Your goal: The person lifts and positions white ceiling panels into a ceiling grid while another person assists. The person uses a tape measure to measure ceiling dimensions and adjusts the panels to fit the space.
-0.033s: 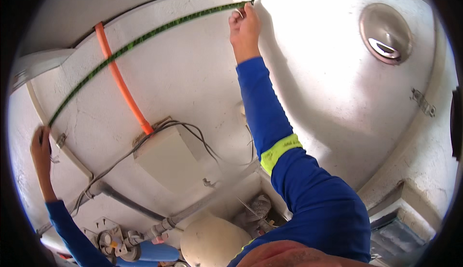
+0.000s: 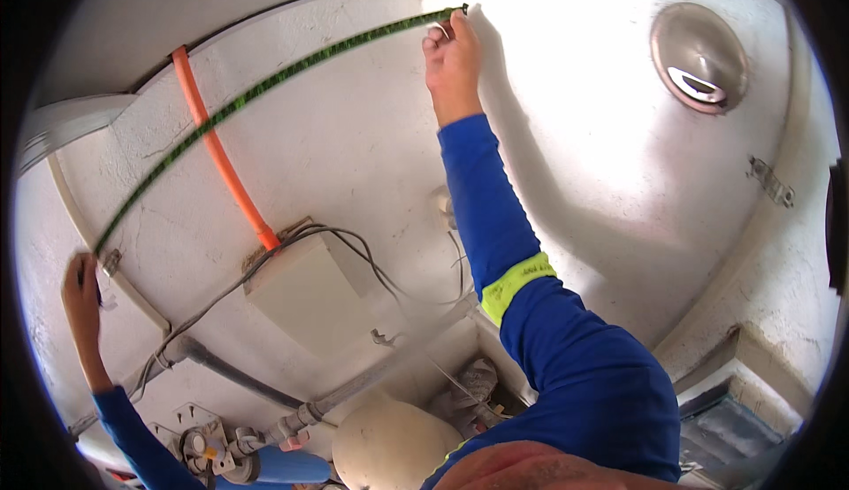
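A green tape measure blade [image 2: 281, 76] with dark markings stretches in a curve across the white wall, between my two hands. Up at the top centre, my right hand [image 2: 454, 70] pinches the end of the blade, where a small dark hook pokes past the fingertips close to the wall corner. My left hand [image 2: 82, 304], raised at the far left, is closed where the blade's other end comes out. A bit of something dark shows in that palm; the fingers hide most of it.
An orange conduit [image 2: 221, 161] runs down to a pale wall box [image 2: 309, 291] with loose grey cables. Below are grey pipes [image 2: 239, 373], a blue cylinder [image 2: 287, 463] and a cream rounded tank [image 2: 393, 441]. A round metal fixture [image 2: 700, 57] sits on the right wall, above a metal bracket [image 2: 771, 182].
My left hand has come slightly down and to the right, still at the blade's lower end. My right hand is a touch lower in view. The whole view has shifted a little.
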### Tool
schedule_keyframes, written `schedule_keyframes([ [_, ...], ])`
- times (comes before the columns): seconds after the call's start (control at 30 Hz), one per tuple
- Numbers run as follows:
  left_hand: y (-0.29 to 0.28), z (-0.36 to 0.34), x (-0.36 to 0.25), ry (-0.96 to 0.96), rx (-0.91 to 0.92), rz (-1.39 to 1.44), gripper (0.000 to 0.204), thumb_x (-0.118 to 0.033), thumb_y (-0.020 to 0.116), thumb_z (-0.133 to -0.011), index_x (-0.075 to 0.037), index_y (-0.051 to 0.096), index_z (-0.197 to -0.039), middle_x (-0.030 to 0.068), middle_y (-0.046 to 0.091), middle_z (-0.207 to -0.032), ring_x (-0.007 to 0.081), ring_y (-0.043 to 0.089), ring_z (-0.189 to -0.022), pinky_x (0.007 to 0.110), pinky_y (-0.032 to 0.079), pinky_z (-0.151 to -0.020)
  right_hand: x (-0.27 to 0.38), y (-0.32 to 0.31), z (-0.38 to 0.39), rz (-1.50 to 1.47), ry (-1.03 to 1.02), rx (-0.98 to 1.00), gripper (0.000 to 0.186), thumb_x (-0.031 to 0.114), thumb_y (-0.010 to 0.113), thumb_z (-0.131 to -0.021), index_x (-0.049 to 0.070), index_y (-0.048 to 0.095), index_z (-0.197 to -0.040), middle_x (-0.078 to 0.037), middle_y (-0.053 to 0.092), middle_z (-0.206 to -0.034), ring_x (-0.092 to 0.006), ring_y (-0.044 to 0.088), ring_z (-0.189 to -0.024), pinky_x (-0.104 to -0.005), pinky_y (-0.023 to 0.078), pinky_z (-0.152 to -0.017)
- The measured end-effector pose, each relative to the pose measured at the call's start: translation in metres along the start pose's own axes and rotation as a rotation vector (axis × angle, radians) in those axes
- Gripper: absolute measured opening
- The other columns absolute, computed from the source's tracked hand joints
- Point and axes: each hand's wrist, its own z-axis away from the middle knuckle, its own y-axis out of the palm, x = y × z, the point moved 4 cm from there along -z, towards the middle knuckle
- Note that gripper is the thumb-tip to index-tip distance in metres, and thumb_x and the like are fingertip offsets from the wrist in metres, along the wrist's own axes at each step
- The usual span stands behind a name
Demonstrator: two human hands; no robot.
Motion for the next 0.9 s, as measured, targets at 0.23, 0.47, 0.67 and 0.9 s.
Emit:
schedule_keyframes([
  [0.23,0.059,0.279,-0.011,-0.038,0.354,0.158,0.046,-0.005,0.064,-0.098,0.001,0.050,-0.142,0.0174,0.063,-0.123,0.0263,0.063,-0.107,0.037,0.052,-0.094,0.115,0.038,0.088,0.328,-0.110,0.248,0.019,0.021,0.064,-0.103,0.003,0.066,-0.098,-0.004,0.064,-0.085,-0.0139,0.055,-0.062,-0.0289,0.043,-0.056],
  [0.47,0.190,0.596,-0.087,-0.628,0.637,0.987,0.038,-0.003,0.060,-0.099,-0.003,0.053,-0.137,0.0074,0.062,-0.112,0.0181,0.058,-0.100,0.031,0.047,-0.090,0.178,0.058,0.240,0.851,0.128,0.524,0.025,0.021,0.060,-0.104,-0.002,0.068,-0.094,-0.007,0.067,-0.081,-0.0129,0.059,-0.063,-0.0274,0.049,-0.059],
  [0.67,0.158,0.668,-0.259,-0.723,0.936,1.361,0.043,-0.007,0.061,-0.099,-0.005,0.049,-0.140,0.0018,0.056,-0.100,0.0082,0.051,-0.072,0.024,0.044,-0.060,0.210,0.010,0.364,1.136,0.618,0.659,0.025,0.024,0.066,-0.104,0.000,0.073,-0.102,-0.004,0.073,-0.083,-0.0088,0.068,-0.071,-0.0227,0.055,-0.064],
  [0.9,0.120,0.621,-0.328,-0.647,1.066,1.467,0.052,-0.008,0.060,-0.101,-0.003,0.042,-0.149,0.0048,0.061,-0.107,0.0104,0.057,-0.088,0.026,0.048,-0.079,0.231,-0.069,0.511,1.411,0.923,0.751,0.029,0.025,0.065,-0.105,-0.002,0.064,-0.093,-0.005,0.067,-0.075,-0.0109,0.066,-0.064,-0.0289,0.052,-0.057],
])
